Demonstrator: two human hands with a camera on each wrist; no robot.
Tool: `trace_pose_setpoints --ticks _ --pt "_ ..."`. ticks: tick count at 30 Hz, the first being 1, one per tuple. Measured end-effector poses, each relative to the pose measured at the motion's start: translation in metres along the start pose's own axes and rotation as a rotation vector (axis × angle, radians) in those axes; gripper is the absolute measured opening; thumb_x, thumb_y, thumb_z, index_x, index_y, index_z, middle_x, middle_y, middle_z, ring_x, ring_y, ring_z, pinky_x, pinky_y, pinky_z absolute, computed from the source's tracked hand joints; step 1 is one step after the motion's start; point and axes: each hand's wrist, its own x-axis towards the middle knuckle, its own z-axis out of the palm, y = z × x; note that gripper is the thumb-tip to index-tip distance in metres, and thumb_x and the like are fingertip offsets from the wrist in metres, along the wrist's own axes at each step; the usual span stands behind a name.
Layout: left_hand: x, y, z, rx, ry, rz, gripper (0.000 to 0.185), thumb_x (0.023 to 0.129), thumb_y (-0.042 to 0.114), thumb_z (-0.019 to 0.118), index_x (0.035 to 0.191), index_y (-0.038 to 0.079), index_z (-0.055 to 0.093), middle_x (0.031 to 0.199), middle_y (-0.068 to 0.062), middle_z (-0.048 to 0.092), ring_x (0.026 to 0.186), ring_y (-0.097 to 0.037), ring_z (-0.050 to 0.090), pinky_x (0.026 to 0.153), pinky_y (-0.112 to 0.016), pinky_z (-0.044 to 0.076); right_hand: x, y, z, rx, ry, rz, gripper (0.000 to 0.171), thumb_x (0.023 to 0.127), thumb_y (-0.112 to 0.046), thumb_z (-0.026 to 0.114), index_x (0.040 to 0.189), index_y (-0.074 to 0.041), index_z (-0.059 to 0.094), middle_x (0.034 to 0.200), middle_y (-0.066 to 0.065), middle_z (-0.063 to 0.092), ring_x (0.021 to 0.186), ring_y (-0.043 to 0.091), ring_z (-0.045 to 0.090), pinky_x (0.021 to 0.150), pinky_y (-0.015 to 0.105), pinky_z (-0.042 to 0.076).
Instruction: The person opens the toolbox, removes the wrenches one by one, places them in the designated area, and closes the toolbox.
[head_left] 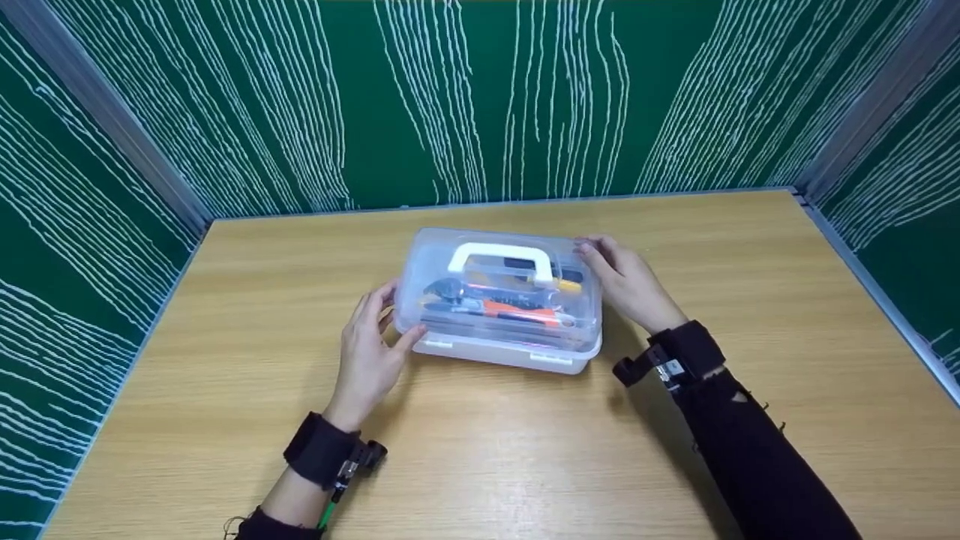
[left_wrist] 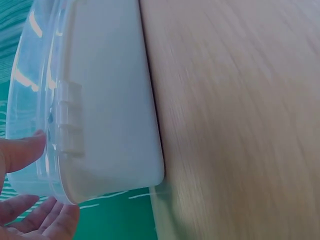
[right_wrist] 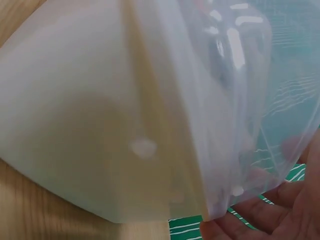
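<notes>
A plastic storage box (head_left: 499, 300) with a clear lid and white base sits on the table, slightly turned. Its white carry handle (head_left: 501, 253) lies on top of the lid. Through the lid several pens or slim tools (head_left: 517, 311) show, with orange, yellow and black parts. My left hand (head_left: 371, 352) grips the box's left end, thumb at the front lid edge, fingers round the side. At the back right corner my right hand (head_left: 626, 281) holds the lid's edge. In the right wrist view its fingers (right_wrist: 262, 212) curl beneath the lid rim; the lid (right_wrist: 280, 75) appears closed on the base.
The light wooden table (head_left: 495, 450) reaches to green panels (head_left: 495, 97) with white wavy lines at the back and both sides. Metal frame posts stand at the corners. A black band with a small camera sits on each wrist (head_left: 326, 450).
</notes>
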Motion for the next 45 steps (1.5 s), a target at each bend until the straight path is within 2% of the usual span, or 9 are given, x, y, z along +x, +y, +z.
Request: trace_pose_setpoints --ticks 15,20,26,29,36,45 --pt "0.018 0.000 0.006 -0.027 -0.017 -0.051 0.064 0.093 -0.002 0.080 0.152 0.005 0.055 0.145 -0.015 0.062 0.139 -0.030 0.060 0.118 -0.040 0.052 -0.033 0.004 -0.010 -0.038 -0.010 0.009 0.064 0.113 -0.053 0.046 0.146 0.002 0.055 0.149 0.026 0.061 0.144 0.043 0.055 0.123 0.059 0.044" --pt "0.027 -0.001 0.011 -0.038 -0.001 -0.043 0.062 0.092 -0.005 0.080 0.149 0.003 0.057 0.141 -0.016 0.063 0.135 -0.031 0.062 0.116 -0.037 0.054 -0.044 0.005 -0.015 -0.076 0.006 0.017 0.063 0.111 -0.053 0.053 0.138 0.002 0.063 0.135 0.024 0.070 0.129 0.043 0.066 0.113 0.060 0.052" --pt "0.037 -0.002 0.019 -0.055 0.033 -0.036 0.058 0.091 -0.009 0.078 0.145 0.001 0.059 0.139 -0.017 0.063 0.133 -0.031 0.063 0.113 -0.033 0.056 -0.056 0.005 -0.020 -0.109 0.028 -0.026 0.050 0.108 -0.047 0.063 0.122 0.000 0.073 0.119 0.021 0.077 0.113 0.039 0.073 0.102 0.058 0.059" --pt "0.041 -0.003 0.024 -0.060 0.040 -0.054 0.056 0.093 -0.008 0.076 0.145 0.002 0.059 0.137 -0.016 0.063 0.131 -0.030 0.062 0.113 -0.032 0.056 -0.061 0.003 -0.021 -0.122 0.024 -0.038 0.043 0.107 -0.044 0.066 0.114 -0.002 0.075 0.113 0.017 0.078 0.108 0.035 0.074 0.098 0.054 0.061" --pt "0.046 -0.001 0.031 -0.068 0.042 -0.100 0.048 0.096 -0.006 0.074 0.140 0.004 0.059 0.132 -0.013 0.063 0.127 -0.027 0.063 0.111 -0.033 0.058 -0.069 -0.003 -0.028 -0.165 -0.047 -0.036 0.037 0.105 -0.043 0.069 0.107 -0.008 0.077 0.104 0.009 0.078 0.098 0.024 0.072 0.084 0.028 0.058" --pt "0.039 0.011 0.040 -0.081 0.032 -0.072 0.035 0.100 -0.003 0.071 0.133 0.003 0.061 0.129 -0.012 0.066 0.121 -0.026 0.066 0.104 -0.036 0.062 -0.079 -0.016 -0.035 -0.224 -0.146 -0.046 0.032 0.103 -0.043 0.073 0.093 -0.013 0.077 0.091 0.002 0.076 0.086 0.018 0.065 0.077 0.025 0.054"
